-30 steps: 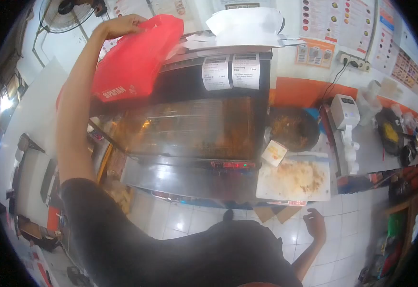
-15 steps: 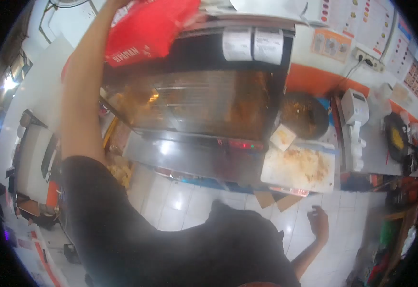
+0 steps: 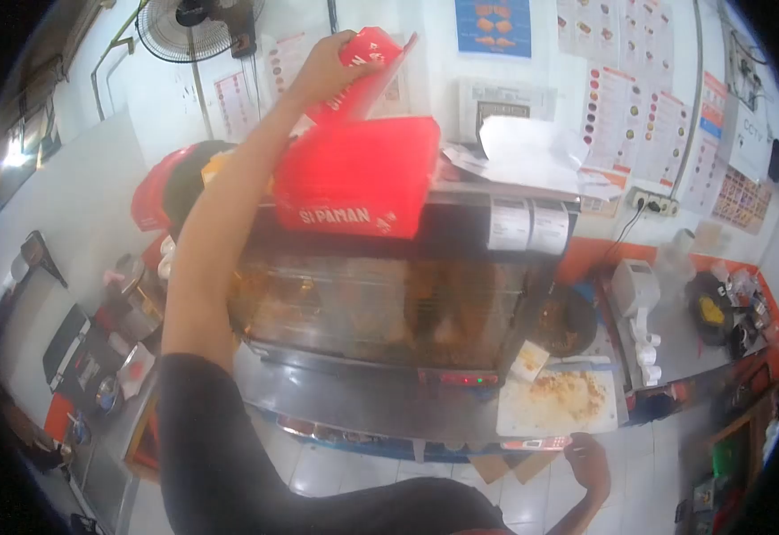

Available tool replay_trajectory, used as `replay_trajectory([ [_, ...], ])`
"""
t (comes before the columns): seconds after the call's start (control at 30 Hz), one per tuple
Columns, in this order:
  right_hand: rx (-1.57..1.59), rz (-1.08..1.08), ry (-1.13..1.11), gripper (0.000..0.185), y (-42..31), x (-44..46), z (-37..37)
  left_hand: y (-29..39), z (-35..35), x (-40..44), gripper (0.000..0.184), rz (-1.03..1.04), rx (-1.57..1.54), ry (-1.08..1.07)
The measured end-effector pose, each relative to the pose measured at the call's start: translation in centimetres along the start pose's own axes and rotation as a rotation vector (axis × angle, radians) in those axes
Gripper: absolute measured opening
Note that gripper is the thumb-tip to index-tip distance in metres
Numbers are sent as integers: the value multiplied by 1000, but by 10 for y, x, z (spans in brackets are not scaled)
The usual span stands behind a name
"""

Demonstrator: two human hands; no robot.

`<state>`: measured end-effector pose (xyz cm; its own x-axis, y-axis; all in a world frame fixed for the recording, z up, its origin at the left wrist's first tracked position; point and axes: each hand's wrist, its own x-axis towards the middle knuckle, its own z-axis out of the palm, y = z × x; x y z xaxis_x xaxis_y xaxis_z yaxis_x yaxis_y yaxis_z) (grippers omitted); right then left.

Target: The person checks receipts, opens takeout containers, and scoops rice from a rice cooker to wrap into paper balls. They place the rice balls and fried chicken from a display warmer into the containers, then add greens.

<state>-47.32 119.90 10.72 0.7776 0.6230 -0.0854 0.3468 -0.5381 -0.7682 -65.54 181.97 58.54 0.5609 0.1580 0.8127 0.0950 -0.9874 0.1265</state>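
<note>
High above the glass food cabinet, my left hand [image 3: 340,69] grips a red printed carton [image 3: 354,92], its fingers wrapped over the top. Just below it, a larger red carton or bag [image 3: 358,174] with white "SI PAMAN" lettering lies at the top edge of the cabinet [image 3: 376,312]. My right hand [image 3: 589,462] hangs low beside the counter's front edge, near the white cutting board [image 3: 557,401], with loosely bent fingers and no object visible in it. Brown crumbs cover part of the board, and a small white box [image 3: 529,361] sits at its upper left corner.
White papers [image 3: 532,152] lie on the cabinet top. A dark pan [image 3: 560,321] is behind the board. To its right stand a white printer [image 3: 634,287] and another pan [image 3: 710,308]. A fan [image 3: 195,25] hangs upper left; a power strip [image 3: 654,202] is on the wall.
The view has tilted upward, showing more wall. My left hand has moved right, and the red carton in it is now apart from the larger red one. My right hand appears nearer the counter edge.
</note>
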Motion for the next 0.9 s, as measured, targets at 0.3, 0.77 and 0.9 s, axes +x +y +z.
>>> replay_trajectory([
  [0.3, -24, -563, 144, 31, -254, -41, 0, 131, -59, -56, 32, 331, -220, 316],
  [0.77, 861, -827, 604, 88, -344, -127, 39, 271, -17, -230, 28, 797, -740, -425],
  [0.9, 724, -718, 494, 86, -337, -151, 42, 262, -9, -241, 30, 758, -991, -632],
])
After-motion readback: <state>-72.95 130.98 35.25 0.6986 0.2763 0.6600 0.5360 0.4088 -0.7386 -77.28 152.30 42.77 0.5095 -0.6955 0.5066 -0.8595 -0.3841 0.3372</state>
